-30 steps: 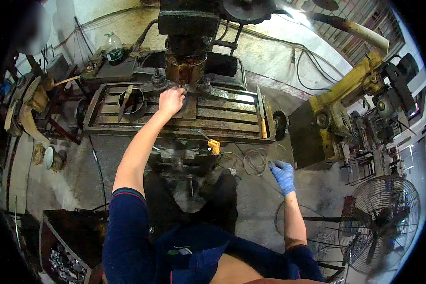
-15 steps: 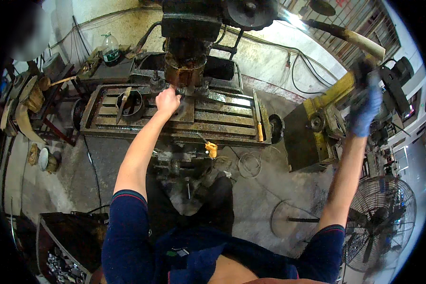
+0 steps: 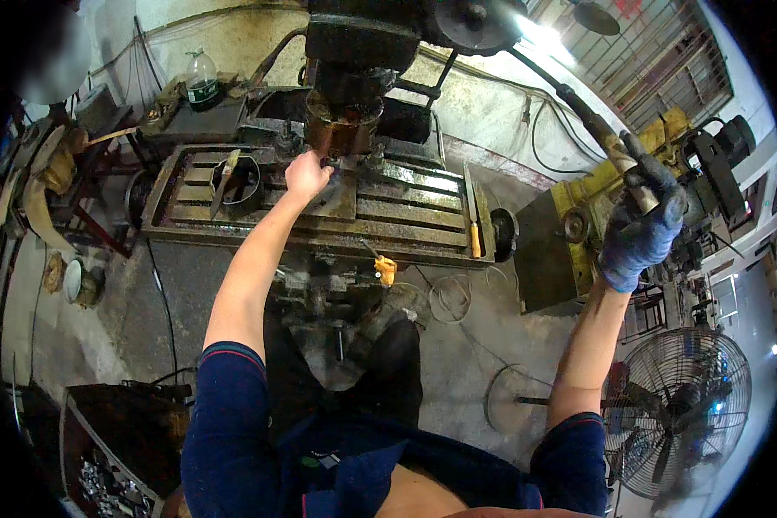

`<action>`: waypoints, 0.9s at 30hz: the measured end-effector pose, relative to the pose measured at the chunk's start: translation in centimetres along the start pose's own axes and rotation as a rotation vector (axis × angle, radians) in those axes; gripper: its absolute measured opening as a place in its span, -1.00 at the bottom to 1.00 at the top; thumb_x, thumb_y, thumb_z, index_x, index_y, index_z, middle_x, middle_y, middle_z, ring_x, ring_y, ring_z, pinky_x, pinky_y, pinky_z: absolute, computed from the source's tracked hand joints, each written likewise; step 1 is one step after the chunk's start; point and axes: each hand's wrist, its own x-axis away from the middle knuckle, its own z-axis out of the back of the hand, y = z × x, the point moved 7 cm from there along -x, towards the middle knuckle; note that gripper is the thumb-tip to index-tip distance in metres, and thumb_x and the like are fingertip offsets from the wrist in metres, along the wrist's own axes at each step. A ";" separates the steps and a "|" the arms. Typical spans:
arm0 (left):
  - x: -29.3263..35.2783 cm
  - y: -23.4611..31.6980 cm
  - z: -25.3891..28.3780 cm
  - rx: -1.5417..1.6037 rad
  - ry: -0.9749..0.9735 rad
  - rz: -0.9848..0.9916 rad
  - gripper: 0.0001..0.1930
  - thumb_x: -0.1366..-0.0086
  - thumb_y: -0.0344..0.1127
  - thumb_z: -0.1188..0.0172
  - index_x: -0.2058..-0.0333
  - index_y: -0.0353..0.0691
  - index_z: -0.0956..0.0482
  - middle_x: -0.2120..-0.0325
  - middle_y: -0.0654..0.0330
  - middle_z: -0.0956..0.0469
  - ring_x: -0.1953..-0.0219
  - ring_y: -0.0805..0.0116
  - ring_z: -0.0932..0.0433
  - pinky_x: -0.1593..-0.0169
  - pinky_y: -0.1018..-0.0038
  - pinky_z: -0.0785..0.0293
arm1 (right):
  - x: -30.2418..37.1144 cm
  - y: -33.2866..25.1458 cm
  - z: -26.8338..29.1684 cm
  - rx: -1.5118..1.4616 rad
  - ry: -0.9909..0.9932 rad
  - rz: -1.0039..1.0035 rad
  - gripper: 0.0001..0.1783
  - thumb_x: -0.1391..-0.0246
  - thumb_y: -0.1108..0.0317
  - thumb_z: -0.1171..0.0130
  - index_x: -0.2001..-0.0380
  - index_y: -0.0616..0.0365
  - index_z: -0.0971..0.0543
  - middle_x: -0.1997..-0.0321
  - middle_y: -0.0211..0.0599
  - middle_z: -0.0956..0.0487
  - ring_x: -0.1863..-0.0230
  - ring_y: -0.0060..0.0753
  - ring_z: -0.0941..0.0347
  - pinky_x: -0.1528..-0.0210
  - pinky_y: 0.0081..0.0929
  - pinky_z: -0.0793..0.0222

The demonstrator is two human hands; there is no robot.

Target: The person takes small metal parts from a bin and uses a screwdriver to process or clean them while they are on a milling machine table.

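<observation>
I am looking down at the two hands; the left hand [image 3: 306,175] is bare and is reaching forward to the table of the milling machine [image 3: 406,216], just under the spindle head [image 3: 345,121]; its fingers are curling down onto a small workpiece [image 3: 335,177] lying there, but I cannot tell whether they are really pinching it or only pressing on it, because the knuckles are hiding the tips. To the left of this hand, near but not touching, a round metal ring [image 3: 237,181] is standing on the slotted table; to its right, well apart, a file with a yellow handle [image 3: 472,226] is lying along the table edge.

The right hand [image 3: 641,231] is wearing a dark blue glove and is raised up high at the right side; it is closing fully around the long lever handle [image 3: 591,125] of the machine, the fingers wrapping over the pale grip at its end. Behind this hand a yellow machine [image 3: 578,224] is standing; below it, well apart, a floor fan [image 3: 678,410] is showing. Below the left hand, an orange knob [image 3: 386,269] is hanging on the front of the machine.
</observation>
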 end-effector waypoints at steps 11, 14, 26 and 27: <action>0.1 0.2 0.7 0.040 0.023 0.026 -0.67 0.08 -0.15 -0.28 0.34 -0.22 -0.58 0.44 -0.04 -0.55 0.31 0.02 -0.53 0.24 0.22 -0.45 | 2.8 1.5 -0.8 -0.061 0.048 0.073 -0.49 -0.10 0.06 0.12 0.39 0.38 -0.54 0.30 0.05 -0.55 0.36 -0.39 -0.45 0.28 -0.53 -0.34; 0.2 0.2 0.6 0.027 0.016 0.028 -0.68 0.09 -0.15 -0.29 0.37 -0.23 -0.58 0.44 -0.04 -0.55 0.31 0.02 -0.53 0.26 0.22 -0.45 | 1.6 0.2 -0.4 0.115 -0.002 0.131 -0.50 -0.08 0.06 0.09 0.38 0.38 -0.54 0.34 0.02 -0.55 0.37 -0.36 -0.45 0.18 -0.43 -0.34; 0.0 0.0 0.3 0.022 0.017 0.041 -0.67 0.09 -0.12 -0.30 0.43 -0.26 -0.58 0.47 -0.03 -0.55 0.33 0.02 -0.53 0.28 0.23 -0.46 | 2.6 2.7 -0.3 -0.181 0.054 0.004 -0.49 -0.07 0.02 0.05 0.41 0.37 -0.54 0.34 -0.05 -0.57 0.48 -0.40 -0.37 -0.02 -0.19 -0.27; 0.0 -0.1 0.3 0.038 0.028 0.027 -0.66 0.09 -0.12 -0.30 0.42 -0.26 -0.58 0.47 -0.03 -0.55 0.33 0.02 -0.53 0.28 0.23 -0.46 | 2.6 2.6 -0.4 -0.184 0.067 0.033 -0.49 -0.07 0.02 0.05 0.42 0.37 -0.54 0.34 -0.06 -0.57 0.47 -0.41 -0.37 0.00 -0.19 -0.28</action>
